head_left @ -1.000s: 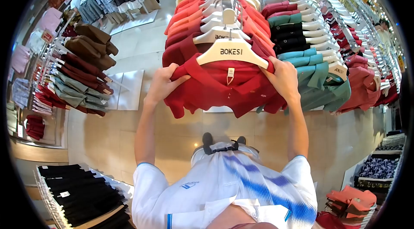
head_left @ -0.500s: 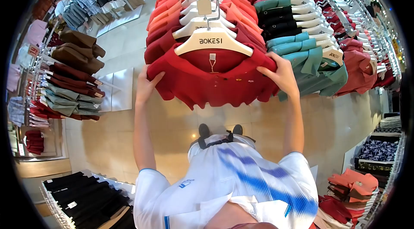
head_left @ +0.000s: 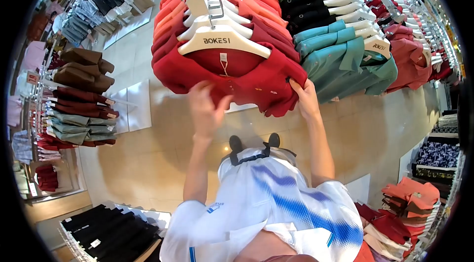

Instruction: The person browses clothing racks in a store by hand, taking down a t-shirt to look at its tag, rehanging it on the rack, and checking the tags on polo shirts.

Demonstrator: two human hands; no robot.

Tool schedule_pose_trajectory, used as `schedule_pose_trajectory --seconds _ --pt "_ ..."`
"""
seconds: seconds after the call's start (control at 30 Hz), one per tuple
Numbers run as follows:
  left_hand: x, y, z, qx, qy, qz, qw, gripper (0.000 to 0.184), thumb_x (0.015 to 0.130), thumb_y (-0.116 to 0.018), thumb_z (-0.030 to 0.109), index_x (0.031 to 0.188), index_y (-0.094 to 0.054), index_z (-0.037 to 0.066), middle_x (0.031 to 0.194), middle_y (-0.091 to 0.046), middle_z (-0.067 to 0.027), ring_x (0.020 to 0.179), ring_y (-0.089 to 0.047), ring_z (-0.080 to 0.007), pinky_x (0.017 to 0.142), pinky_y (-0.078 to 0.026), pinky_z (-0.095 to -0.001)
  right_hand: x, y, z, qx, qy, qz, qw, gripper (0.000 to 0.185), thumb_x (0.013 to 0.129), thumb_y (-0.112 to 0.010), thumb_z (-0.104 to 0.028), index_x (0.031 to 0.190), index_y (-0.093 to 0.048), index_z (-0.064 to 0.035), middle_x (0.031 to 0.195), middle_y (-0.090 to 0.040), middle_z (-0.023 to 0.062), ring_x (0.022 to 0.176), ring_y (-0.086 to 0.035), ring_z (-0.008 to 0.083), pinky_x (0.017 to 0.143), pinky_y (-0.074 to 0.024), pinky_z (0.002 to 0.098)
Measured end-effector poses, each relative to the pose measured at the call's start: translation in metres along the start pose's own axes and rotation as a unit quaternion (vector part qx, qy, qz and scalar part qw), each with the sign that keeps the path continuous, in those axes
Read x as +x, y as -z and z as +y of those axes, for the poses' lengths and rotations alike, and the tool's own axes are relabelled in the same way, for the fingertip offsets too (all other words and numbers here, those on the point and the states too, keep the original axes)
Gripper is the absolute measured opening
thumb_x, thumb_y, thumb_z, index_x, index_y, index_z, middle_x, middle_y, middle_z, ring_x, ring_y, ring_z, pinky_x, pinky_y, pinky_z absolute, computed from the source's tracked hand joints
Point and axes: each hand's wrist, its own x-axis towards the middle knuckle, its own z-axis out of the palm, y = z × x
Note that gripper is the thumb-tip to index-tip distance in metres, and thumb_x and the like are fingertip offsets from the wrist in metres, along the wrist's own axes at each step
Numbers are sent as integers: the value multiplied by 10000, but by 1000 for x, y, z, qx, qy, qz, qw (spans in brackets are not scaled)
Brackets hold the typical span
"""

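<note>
A red collared shirt (head_left: 242, 85) hangs at the front of the rack on a white hanger (head_left: 224, 42) marked BOKESI. My right hand (head_left: 307, 98) pinches the shirt's sleeve edge on the right side between thumb and fingers. In front of the shirt's lower left, my left hand (head_left: 206, 109) is slightly blurred, its thumb and fingers apart with nothing between them. A small white tag (head_left: 223, 57) shows inside the neckline, and small coloured motifs dot the chest.
Behind it hang orange shirts (head_left: 165, 15) on the same rail. Teal shirts (head_left: 335, 64) hang close on the right. Brown garments (head_left: 81, 77) fill a left wall rack. Black folded garments (head_left: 106, 232) lie lower left, a coral stack (head_left: 412, 195) lower right.
My left hand has let go of the shirt's left sleeve and moved right and down, in front of the shirt. My right hand stays on the right sleeve, slightly lower; the view has shifted.
</note>
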Motion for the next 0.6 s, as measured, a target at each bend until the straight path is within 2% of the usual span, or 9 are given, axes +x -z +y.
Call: schedule_pose_trajectory --seconds 0.07,0.13,0.2,0.23,0.27,0.33,0.37,0.53,0.6 --pt "21 -28 27 -87 -51 -23 995 604 683 -858 181 1150 -521 -3 1224 -549 -159 1100 -522 -359 951 -418 -433 -1 -1 4 17 -3 -2 1000 260 959 -587 -118 1184 -605 11 1087 -664 28 958 -602 85 849 -475 253" --pt "40 -45 38 -95 -72 -1 993 490 739 -802 191 1106 -552 -14 1095 -592 -154 1022 -546 -344 897 -433 -435 -2 -2 4 39 -1 1 999 261 967 -576 -127 1190 -601 7 1096 -660 24 967 -599 83 856 -471 253" --pt "44 -60 31 -109 -31 -143 983 350 794 -745 161 1036 -581 -31 946 -624 -146 922 -591 -331 841 -456 -434 -4 -3 0 31 -3 5 999 264 974 -566 -138 1194 -600 1 1097 -658 20 975 -593 80 867 -463 251" --pt "50 -60 30 -120 -60 -105 985 170 873 -662 119 943 -604 -25 762 -617 -132 711 -637 -301 672 -494 -403 -4 -3 -2 30 -8 9 999 260 968 -576 -130 1189 -602 4 1086 -659 24 959 -592 82 855 -464 251" --pt "53 -56 29 -117 -61 -109 985 170 873 -662 119 943 -604 -25 762 -617 -132 711 -637 -301 672 -494 -403 -4 0 -4 35 -9 10 999 260 968 -576 -130 1189 -602 4 1086 -659 24 959 -592 82 855 -464 251" --pt "63 -41 31 -272 74 -209 936 132 930 -595 115 907 -604 -15 680 -593 -143 536 -607 -263 517 -473 -366 -3 4 -3 -45 -13 -13 999 277 957 -593 -122 1196 -597 18 1092 -660 36 971 -586 86 867 -463 253" --pt "68 -34 38 -298 69 -212 928 158 966 -542 113 888 -597 -12 629 -572 -151 423 -537 -226 440 -429 -335 -3 6 -2 -39 -13 -16 999 277 957 -593 -122 1196 -597 18 1092 -660 36 971 -586 86 867 -463 253" --pt "68 -38 37 -209 71 -211 952 162 971 -539 126 930 -578 -26 655 -594 -168 559 -596 -284 555 -467 -332 -2 20 1 -60 30 -50 996 329 939 -614 -115 1224 -579 45 1110 -662 56 995 -584 99 893 -463 261" --pt "66 -37 49 -213 98 -221 947 245 926 -624 195 1003 -542 -23 722 -632 -171 646 -622 -318 612 -482 -371 1 22 3 -53 32 -59 996 321 938 -609 -110 1219 -582 44 1104 -664 56 983 -586 100 885 -465 263"
